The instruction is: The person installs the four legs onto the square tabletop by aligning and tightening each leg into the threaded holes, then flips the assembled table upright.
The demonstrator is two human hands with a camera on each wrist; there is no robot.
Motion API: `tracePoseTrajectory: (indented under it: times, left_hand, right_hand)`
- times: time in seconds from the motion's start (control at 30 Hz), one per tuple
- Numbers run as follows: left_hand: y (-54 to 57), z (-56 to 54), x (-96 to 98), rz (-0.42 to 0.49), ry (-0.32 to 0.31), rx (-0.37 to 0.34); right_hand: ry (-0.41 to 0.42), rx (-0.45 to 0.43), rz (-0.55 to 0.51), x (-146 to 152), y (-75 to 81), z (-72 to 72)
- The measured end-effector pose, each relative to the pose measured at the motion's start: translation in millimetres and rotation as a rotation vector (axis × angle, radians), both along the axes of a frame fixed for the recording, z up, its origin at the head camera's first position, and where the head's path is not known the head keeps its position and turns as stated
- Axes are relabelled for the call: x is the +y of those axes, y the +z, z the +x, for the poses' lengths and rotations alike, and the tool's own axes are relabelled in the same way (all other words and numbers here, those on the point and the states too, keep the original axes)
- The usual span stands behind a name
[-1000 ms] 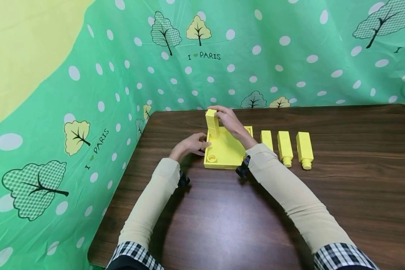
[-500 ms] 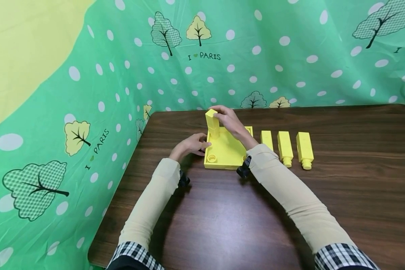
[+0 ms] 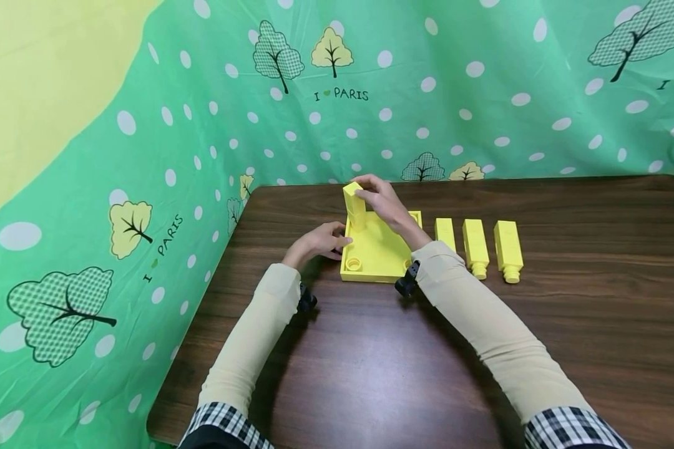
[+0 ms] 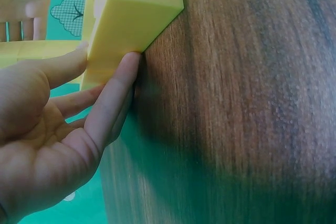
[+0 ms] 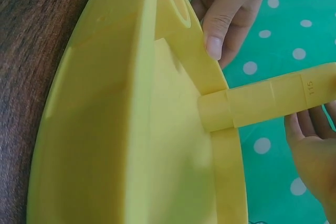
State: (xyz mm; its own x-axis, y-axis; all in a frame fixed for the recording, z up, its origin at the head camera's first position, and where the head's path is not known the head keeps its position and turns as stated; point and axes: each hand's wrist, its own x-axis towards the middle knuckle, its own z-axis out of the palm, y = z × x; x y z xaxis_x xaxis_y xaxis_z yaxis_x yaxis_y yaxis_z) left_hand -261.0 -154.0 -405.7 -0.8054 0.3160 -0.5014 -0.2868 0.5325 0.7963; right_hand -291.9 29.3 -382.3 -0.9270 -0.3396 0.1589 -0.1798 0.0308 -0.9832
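A square yellow tabletop [image 3: 379,249], rimmed and with round sockets in its corners, lies underside up on the table. Standing at its far left corner is a yellow table leg [image 3: 355,209], its round end down at the corner socket. My right hand [image 3: 390,202] pinches the leg near its top between thumb and fingers. The right wrist view shows the number 115 on the leg [image 5: 273,98]. With thumb on the rim and fingers against the outer side, my left hand [image 3: 317,240] grips the tabletop's left edge. The near left socket [image 3: 353,265] holds no leg.
Right of the tabletop, three more yellow legs [image 3: 475,243] lie in a row, round ends toward me; my right sleeve [image 3: 466,312] partly covers the closest one. A green patterned cloth [image 3: 404,81] hangs behind the brown wooden table [image 3: 348,368].
The leg has turned slightly about its upright axis in my right hand. My left hand keeps its place on the tabletop edge.
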Motion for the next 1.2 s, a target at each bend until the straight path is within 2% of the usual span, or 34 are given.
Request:
tracePoseTrajectory:
  times: [0.37,0.77,1.0,1.2]
  left_hand:
    - [1.1,3.7,0.4,0.006,-0.003,-0.002]
    - [1.6,3.6,0.6,0.005,-0.007,-0.003]
    - [2.5,1.7,1.2,-0.005,-0.007,-0.007]
    - [3.1,1.2,0.3,-0.028,-0.007,-0.001]
  right_hand:
    - [-0.030,-0.006,0.002,0,-6.4,-1.4]
    - [-0.029,-0.008,0.004,2,-4.6,3.9]
    - [-0.023,0.004,0.031,4,18.5,21.6]
    - [-0.035,0.019,0.050,4,19.2,22.6]
